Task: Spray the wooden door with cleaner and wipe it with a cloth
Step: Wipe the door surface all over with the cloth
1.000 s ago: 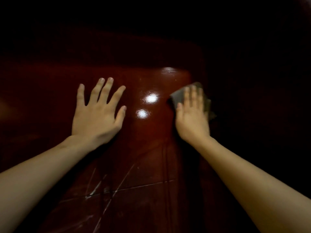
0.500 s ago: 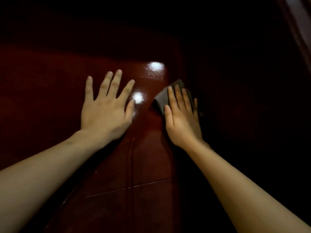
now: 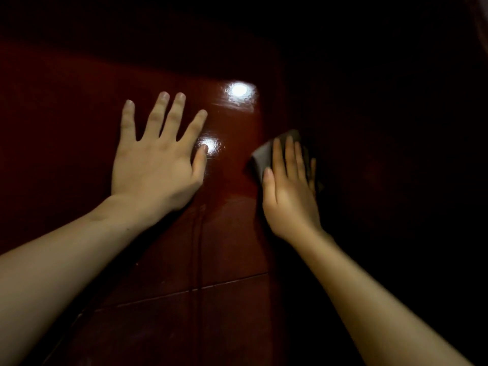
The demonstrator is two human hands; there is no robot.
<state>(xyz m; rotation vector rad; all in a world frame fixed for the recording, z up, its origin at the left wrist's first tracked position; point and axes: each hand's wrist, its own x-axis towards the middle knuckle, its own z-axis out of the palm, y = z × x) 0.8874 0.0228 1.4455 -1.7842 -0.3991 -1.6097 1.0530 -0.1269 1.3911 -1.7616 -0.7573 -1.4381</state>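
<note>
The right hand (image 3: 289, 188) presses the cloth (image 3: 266, 155) flat against the wooden door (image 3: 232, 233), fingers straight. The left hand (image 3: 155, 165) lies spread on the door, to the left of the cloth.

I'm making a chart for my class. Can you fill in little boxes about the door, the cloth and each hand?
door: dark red, glossy wood, two bright light spots
cloth: grey, against the door, partly under fingers
left hand: flat on the door, fingers spread
right hand: straight fingers press the cloth
</note>
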